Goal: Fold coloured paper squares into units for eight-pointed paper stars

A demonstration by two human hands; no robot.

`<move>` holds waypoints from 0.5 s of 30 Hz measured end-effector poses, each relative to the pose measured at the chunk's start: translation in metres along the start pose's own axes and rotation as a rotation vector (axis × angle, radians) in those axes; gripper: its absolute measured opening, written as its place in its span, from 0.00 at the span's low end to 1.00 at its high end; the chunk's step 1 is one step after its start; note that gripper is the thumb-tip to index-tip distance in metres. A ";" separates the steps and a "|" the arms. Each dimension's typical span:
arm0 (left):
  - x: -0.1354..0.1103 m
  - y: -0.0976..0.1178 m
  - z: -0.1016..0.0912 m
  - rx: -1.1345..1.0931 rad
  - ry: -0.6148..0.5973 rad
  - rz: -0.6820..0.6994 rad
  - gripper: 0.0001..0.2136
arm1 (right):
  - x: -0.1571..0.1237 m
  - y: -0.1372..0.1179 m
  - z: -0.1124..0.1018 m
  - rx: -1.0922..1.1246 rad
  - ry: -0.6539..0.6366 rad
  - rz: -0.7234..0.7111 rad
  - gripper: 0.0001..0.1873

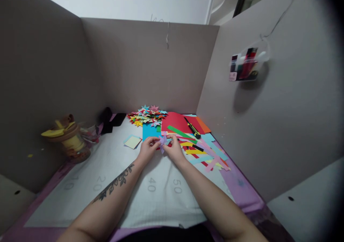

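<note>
Lilac pointed paper star (163,141) is gripped by L hand (148,149) & R hand (175,150), below frame ctr. Multicol. paper stars (146,116) are piled left of ctr.

White sheet (164,208) on purple cloth (242,190) | star heap (147,115) | red paper (173,122) | colored strips (195,151) | square stack (132,142)

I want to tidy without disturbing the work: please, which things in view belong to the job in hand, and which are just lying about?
Probably belong to the job:
lilac paper star, between left hand and right hand
star pile
paper strips
yellow-and-black cutter, perhaps

Apparently just lying about:
brown-rimmed pot, at left
black objects beyond it
</note>
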State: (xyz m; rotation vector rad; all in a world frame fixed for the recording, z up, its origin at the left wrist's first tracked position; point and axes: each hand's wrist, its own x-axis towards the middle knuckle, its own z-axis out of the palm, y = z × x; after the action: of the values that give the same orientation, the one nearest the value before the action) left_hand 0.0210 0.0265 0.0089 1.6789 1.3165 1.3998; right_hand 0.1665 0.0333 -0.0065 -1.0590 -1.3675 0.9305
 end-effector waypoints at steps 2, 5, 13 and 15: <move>-0.001 0.001 0.002 -0.019 -0.009 -0.038 0.11 | 0.000 -0.001 0.000 -0.001 0.002 -0.003 0.18; -0.002 0.003 0.004 -0.041 -0.023 -0.081 0.13 | -0.001 -0.001 -0.001 -0.005 -0.006 -0.009 0.18; -0.002 0.005 0.002 -0.005 -0.059 -0.079 0.10 | -0.003 -0.008 -0.001 0.006 -0.031 -0.033 0.17; 0.000 0.005 0.001 0.025 -0.057 -0.065 0.10 | -0.005 -0.011 0.000 0.030 -0.032 -0.042 0.16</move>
State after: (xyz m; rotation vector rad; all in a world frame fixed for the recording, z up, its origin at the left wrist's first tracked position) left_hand 0.0236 0.0246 0.0128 1.6652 1.3490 1.2941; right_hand 0.1659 0.0258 0.0028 -0.9933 -1.3924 0.9380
